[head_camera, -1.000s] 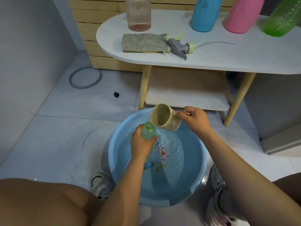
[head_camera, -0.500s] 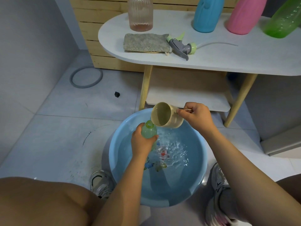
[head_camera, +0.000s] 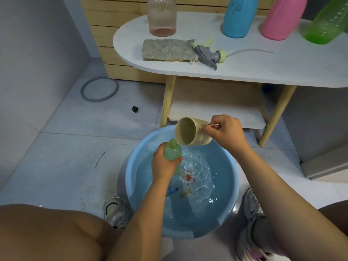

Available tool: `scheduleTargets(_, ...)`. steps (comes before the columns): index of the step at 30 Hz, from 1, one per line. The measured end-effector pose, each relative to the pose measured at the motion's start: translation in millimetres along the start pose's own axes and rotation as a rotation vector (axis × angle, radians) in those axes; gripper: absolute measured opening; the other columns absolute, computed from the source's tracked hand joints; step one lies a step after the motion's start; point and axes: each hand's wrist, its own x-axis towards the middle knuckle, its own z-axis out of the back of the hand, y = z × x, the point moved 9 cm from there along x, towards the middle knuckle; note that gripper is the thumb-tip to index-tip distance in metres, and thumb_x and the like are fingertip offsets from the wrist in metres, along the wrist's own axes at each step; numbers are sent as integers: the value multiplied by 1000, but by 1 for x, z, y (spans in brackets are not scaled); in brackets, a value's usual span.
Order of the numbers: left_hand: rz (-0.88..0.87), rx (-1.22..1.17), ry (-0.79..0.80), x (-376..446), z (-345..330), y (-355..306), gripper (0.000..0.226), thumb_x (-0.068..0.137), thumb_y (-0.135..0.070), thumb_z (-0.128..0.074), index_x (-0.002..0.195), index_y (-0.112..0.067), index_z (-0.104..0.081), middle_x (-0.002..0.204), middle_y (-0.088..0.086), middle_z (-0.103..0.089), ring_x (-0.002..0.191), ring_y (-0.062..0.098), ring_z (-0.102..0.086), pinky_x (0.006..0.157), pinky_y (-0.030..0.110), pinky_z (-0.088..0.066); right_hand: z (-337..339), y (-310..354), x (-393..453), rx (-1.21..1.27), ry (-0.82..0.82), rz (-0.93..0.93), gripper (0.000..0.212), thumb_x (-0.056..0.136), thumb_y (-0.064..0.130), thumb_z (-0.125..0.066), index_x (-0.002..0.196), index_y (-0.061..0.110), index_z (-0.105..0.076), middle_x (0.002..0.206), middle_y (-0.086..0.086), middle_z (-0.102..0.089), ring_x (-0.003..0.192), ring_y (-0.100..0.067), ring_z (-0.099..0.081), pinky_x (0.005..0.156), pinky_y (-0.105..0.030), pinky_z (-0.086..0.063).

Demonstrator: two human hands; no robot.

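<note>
My left hand [head_camera: 165, 166] grips a small green bottle [head_camera: 171, 152] upright over a blue basin [head_camera: 135, 187] of water on the floor. My right hand [head_camera: 225, 129] holds a beige cup [head_camera: 190, 131] by its handle. The cup is tipped on its side, its mouth facing left just above the bottle's open neck, and a thin stream of water runs from its rim toward the neck. The water in the basin ripples around a colourful print on its bottom.
A white oval table [head_camera: 244, 70] stands behind the basin with a grey cloth [head_camera: 167, 48], a loose spray head [head_camera: 209, 53] with tube, a clear ribbed bottle [head_camera: 162, 16], and blue, pink and green bottles. My shoes flank the basin. A grey ring [head_camera: 99, 89] lies on the floor.
The cup has tipped a little further and risen slightly over the bottle's neck. Ripples in the basin water have grown. My left hand has kept the bottle in place.
</note>
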Motion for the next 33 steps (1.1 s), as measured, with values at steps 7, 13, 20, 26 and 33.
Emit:
scheduleTargets(7,1,-4,-2,1,0,1,51,72,-21,-80,113,-30,-52,100,-13,-54,92,10,-50,77,25,-40,2,7,0,-33,-33,46,31,79,16,-69,59,-3,-55,58,-9,-45,64,-21,-38,56,-28,-16)
scheduleTargets(13,13,9,-12,1,0,1,57,72,-23,-81,122,-25,-53,102,-13,-53,93,9,-49,79,23,-39,6,10,0,-40,-61,72,30,79,16,-69,61,-6,-57,59,-12,-48,65,-20,-40,57,-26,-16)
scheduleTargets(20,13,6,-25,1,1,0,51,72,-24,-80,115,-29,-53,92,-19,-51,89,9,-49,76,23,-39,8,13,1,-53,-76,99,31,78,15,-70,59,-5,-57,56,-9,-46,65,-20,-39,57,-24,-16)
scheduleTargets(26,-2,37,-1,1,-1,-1,46,72,-27,-80,108,-33,-52,94,-17,-54,87,9,-50,75,23,-39,9,18,1,-48,-86,139,31,77,14,-71,59,-6,-56,56,-9,-45,65,-20,-40,58,-23,-16)
scheduleTargets(33,-22,66,-19,1,0,-5,43,71,-29,-80,105,-34,-54,93,-18,-56,86,8,-52,74,22,-39,11,26,2,-61,-110,193,32,75,13,-72,54,-3,-54,51,-10,-45,62,-20,-40,59,-23,-15)
